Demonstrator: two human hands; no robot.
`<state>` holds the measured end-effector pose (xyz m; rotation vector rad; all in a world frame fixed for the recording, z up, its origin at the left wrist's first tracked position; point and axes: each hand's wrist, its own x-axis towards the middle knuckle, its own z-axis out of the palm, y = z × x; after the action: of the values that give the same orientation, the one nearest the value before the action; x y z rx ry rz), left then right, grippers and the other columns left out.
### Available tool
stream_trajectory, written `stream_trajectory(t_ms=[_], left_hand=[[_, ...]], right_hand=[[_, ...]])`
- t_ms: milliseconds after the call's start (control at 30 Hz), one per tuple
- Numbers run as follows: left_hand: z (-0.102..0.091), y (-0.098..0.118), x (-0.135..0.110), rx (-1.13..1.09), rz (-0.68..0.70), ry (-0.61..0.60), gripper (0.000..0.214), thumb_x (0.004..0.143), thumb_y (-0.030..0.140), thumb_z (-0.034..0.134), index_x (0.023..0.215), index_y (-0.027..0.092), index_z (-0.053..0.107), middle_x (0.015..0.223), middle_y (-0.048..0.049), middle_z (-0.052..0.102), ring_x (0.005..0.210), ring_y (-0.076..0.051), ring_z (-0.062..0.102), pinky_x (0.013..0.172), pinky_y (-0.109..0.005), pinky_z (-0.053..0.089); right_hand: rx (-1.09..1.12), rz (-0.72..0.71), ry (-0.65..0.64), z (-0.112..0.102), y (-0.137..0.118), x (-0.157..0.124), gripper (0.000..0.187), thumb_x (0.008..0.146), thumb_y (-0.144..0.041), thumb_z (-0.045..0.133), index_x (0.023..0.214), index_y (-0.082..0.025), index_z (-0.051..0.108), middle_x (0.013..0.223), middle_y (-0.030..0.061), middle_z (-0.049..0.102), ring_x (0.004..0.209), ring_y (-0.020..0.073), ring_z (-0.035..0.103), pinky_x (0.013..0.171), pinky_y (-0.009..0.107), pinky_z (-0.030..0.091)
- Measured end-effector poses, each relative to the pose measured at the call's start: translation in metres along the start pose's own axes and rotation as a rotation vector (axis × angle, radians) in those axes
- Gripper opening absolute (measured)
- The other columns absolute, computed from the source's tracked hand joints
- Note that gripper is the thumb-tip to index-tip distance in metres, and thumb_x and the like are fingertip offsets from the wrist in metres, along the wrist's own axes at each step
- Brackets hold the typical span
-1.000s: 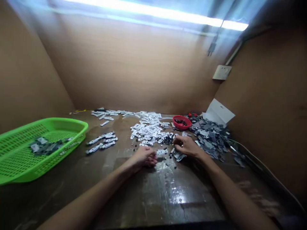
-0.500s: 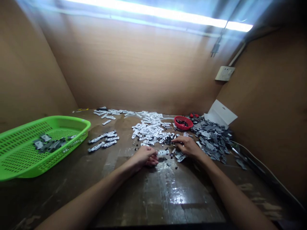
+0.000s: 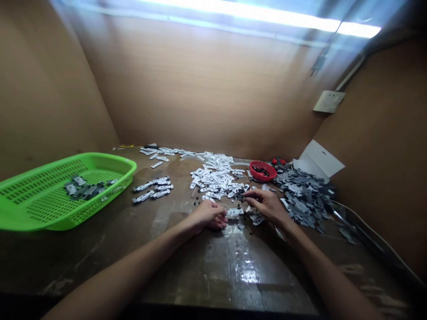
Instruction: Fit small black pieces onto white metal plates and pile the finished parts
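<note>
My left hand (image 3: 209, 215) rests low over the table with its fingers curled. Between thumb and fingers it grips one end of a flat white plastic piece (image 3: 235, 212), which looks like a small car base. To its right, my right hand (image 3: 267, 205) reaches in with thumb and forefinger close together at a heap of small black parts (image 3: 239, 194). Whatever those fingertips pinch is too small to make out. Under the right hand lie a few grey-white pieces (image 3: 256, 219). Beyond both hands spreads a pile of similar white pieces (image 3: 213, 178).
A green perforated basket (image 3: 128, 171) with grey pieces stands on the left. Beside it, several white pieces with dark ends (image 3: 153, 190) lie in rows. A red bowl (image 3: 263, 177) of black parts and a grey heap (image 3: 305, 195) sit on the right, near a white card (image 3: 322, 160).
The camera view has turned slightly, shifting everything to the right. My left hand keeps its grip on the white piece. My right hand stays at the black parts, its fingers moving slightly.
</note>
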<state>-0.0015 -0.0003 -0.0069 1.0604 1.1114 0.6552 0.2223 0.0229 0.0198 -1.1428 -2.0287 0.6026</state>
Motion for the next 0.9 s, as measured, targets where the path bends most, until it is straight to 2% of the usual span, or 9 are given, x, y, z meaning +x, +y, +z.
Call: stream_trajectory(t_ms=[133, 267, 533, 700, 800, 900], left_hand=[[0.000, -0.002, 0.001, 0.006, 0.011, -0.018, 0.022, 0.066, 0.030, 0.062, 0.069, 0.008, 0.059, 0.071, -0.0131, 0.068, 0.054, -0.015, 0.064, 0.046, -0.020, 0.048], [-0.001, -0.004, 0.001, -0.001, 0.019, -0.028, 0.024, 0.065, 0.032, 0.064, 0.067, 0.009, 0.060, 0.068, -0.0122, 0.068, 0.054, -0.015, 0.064, 0.044, -0.019, 0.046], [0.000, -0.004, 0.003, -0.012, 0.029, -0.012, 0.019, 0.067, 0.027, 0.061, 0.069, 0.008, 0.063, 0.063, -0.0096, 0.067, 0.050, -0.011, 0.061, 0.044, -0.017, 0.044], [0.000, -0.003, 0.003, -0.024, 0.011, 0.005, 0.020, 0.067, 0.027, 0.063, 0.067, 0.008, 0.062, 0.064, -0.0098, 0.067, 0.051, -0.012, 0.062, 0.045, -0.018, 0.046], [0.000, -0.001, 0.002, -0.027, -0.004, 0.009, 0.019, 0.067, 0.027, 0.063, 0.067, 0.008, 0.061, 0.065, -0.0098, 0.067, 0.051, -0.012, 0.062, 0.045, -0.018, 0.046], [0.000, 0.000, 0.000, -0.009, -0.005, 0.006, 0.018, 0.067, 0.026, 0.063, 0.066, 0.009, 0.059, 0.064, -0.0095, 0.067, 0.051, -0.012, 0.062, 0.044, -0.018, 0.046]], right_hand=[[0.049, -0.008, -0.026, 0.013, -0.020, -0.007, 0.018, 0.077, -0.035, 0.058, 0.083, -0.020, 0.065, 0.079, 0.0028, 0.065, 0.072, 0.0162, 0.059, 0.064, 0.027, 0.045], [-0.022, -0.122, -0.042, 0.026, -0.030, -0.011, 0.012, 0.074, -0.031, 0.063, 0.078, -0.020, 0.065, 0.080, 0.0043, 0.061, 0.077, 0.0177, 0.055, 0.068, 0.030, 0.044], [-0.121, -0.230, -0.101, 0.038, -0.025, -0.013, 0.007, 0.072, -0.026, 0.066, 0.078, -0.025, 0.067, 0.088, 0.0047, 0.057, 0.087, 0.0205, 0.050, 0.074, 0.035, 0.043], [-0.103, -0.261, -0.118, 0.033, -0.025, -0.013, 0.011, 0.073, -0.025, 0.064, 0.083, -0.027, 0.068, 0.094, 0.0050, 0.058, 0.092, 0.0215, 0.052, 0.078, 0.037, 0.043], [-0.063, -0.214, -0.039, 0.021, -0.022, -0.009, 0.015, 0.077, -0.027, 0.059, 0.089, -0.026, 0.068, 0.096, 0.0055, 0.060, 0.092, 0.0206, 0.054, 0.080, 0.035, 0.044], [-0.076, -0.101, 0.177, 0.005, -0.006, -0.001, 0.021, 0.082, -0.028, 0.052, 0.098, -0.024, 0.065, 0.097, 0.0054, 0.062, 0.091, 0.0192, 0.056, 0.081, 0.032, 0.044]])
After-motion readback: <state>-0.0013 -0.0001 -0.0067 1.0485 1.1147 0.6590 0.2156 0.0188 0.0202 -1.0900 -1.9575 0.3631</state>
